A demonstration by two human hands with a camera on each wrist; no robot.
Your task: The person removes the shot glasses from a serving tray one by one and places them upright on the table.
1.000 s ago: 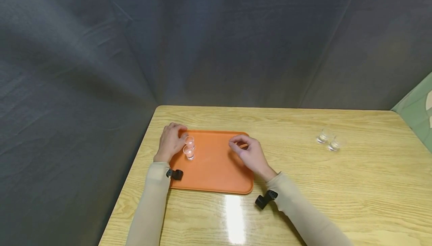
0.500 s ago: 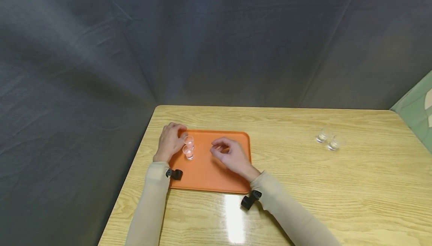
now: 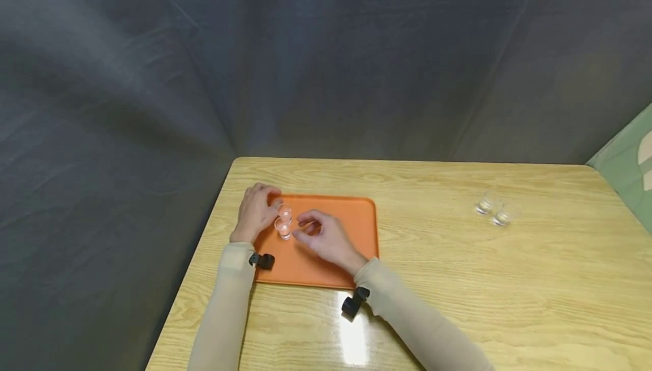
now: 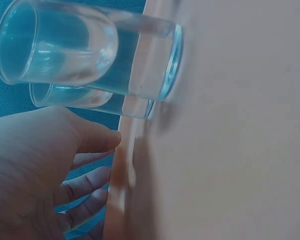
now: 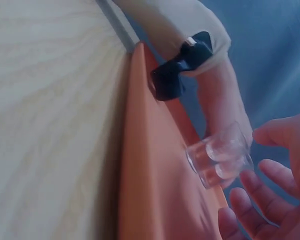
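Two small clear shot glasses stand close together on the orange tray (image 3: pixel 346 246), one shot glass (image 3: pixel 284 212) behind the other shot glass (image 3: pixel 283 228) in the head view. My left hand (image 3: pixel 254 212) is beside them at the tray's left side, fingers relaxed and bent. In the left wrist view, the left thumb lies just below the glasses, near the rim, and the hand holds nothing. From the right, my right hand (image 3: pixel 326 238) hovers over the tray, thumb and fingers parted around an empty gap that faces the glasses. The right wrist view shows the fingertips close to them.
On the wooden table (image 3: pixel 433 292), two more clear glasses, one glass (image 3: pixel 485 203) beside another glass (image 3: pixel 502 216), stand well right of the tray. A dark curtain (image 3: pixel 356 65) hangs behind the table and along its left side. Green patterned cloth (image 3: pixel 629 167) shows at far right.
My right hand has moved left across the tray to the two glasses, its fingers parting wider. The left hand and all the glasses have stayed in place.
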